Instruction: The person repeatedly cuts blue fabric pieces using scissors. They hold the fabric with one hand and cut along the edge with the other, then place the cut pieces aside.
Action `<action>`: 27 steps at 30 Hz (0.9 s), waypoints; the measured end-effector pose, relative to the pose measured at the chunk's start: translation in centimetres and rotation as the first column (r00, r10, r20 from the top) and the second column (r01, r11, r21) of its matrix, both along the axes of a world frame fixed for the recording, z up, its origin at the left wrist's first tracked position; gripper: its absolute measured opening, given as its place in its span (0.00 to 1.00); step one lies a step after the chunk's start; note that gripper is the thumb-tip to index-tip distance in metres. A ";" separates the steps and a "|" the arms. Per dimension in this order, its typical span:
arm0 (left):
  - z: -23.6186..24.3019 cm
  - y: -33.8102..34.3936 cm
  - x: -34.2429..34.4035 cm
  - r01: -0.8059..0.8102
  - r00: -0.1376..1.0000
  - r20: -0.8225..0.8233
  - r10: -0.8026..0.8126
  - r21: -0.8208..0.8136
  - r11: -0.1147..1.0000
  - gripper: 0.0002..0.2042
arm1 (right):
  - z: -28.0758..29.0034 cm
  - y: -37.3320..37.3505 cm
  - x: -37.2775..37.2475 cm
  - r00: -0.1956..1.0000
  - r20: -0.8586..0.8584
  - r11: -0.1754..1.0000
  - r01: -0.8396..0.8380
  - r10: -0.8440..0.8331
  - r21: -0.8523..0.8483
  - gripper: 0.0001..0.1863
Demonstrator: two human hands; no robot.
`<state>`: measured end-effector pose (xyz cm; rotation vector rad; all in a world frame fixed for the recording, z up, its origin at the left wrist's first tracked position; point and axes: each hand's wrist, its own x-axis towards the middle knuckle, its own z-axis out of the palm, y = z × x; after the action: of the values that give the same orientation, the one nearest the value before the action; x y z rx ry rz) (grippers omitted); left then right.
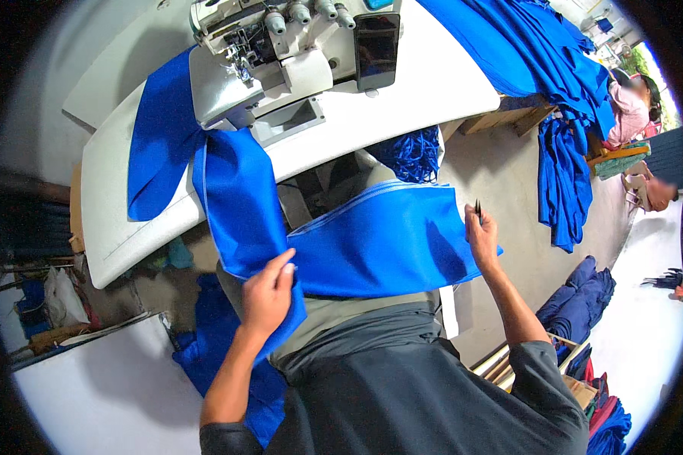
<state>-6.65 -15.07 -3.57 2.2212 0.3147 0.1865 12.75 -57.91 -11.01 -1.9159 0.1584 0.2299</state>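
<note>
Blue fabric (379, 239) with a pale stitched edge hangs across my lap, in front of the white machine table (148, 239). My left hand (269, 292) is closed on a fold of it, thumb and fingers pinched together. Beside the fabric's right end my right hand (482, 236) is closed round a small black pointed tool (478, 209), tweezers or snips; I cannot tell which. Whether those fingers also grip the cloth is unclear. Another part of the blue cloth runs up to the overlock sewing machine (262, 64), where a further blue piece (159, 144) lies on the tabletop.
A dark phone (376, 51) rests against the machine. Blue thread scraps (413, 154) fill a holder under the table edge. More blue cloth (524, 53) is heaped at the upper right, with dark blue bundles (580, 299) below. Another person (628, 114) sits far right.
</note>
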 end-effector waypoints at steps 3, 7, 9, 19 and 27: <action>9.3 0.8 0.1 0.071 0.924 0.347 -0.158 0.250 0.966 0.14 | 6.7 6.4 -1.0 0.995 -0.027 0.946 -0.079 0.092 0.313 0.20; 15.8 -1.9 2.5 0.408 0.757 0.340 -0.558 0.422 0.810 0.21 | 15.2 13.9 -3.9 0.895 0.182 0.864 -0.441 0.407 0.241 0.23; 16.5 -3.3 4.8 0.444 0.694 0.392 -0.604 0.426 0.788 0.22 | 18.3 14.8 -5.1 0.832 0.288 0.790 -0.546 0.474 0.279 0.21; 15.0 -11.0 13.9 0.355 0.525 0.538 -0.660 0.566 0.744 0.24 | 21.7 9.9 -9.4 0.919 0.232 0.918 -0.359 0.318 0.168 0.47; 15.0 -13.5 17.7 0.284 0.507 0.529 -0.680 0.643 0.711 0.21 | 22.3 8.5 -7.4 0.962 0.261 0.991 -0.105 0.079 0.085 0.38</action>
<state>11.09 -28.56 11.39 2.3710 -0.9575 0.9092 5.34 -49.36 11.29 -1.8376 -0.1146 0.0484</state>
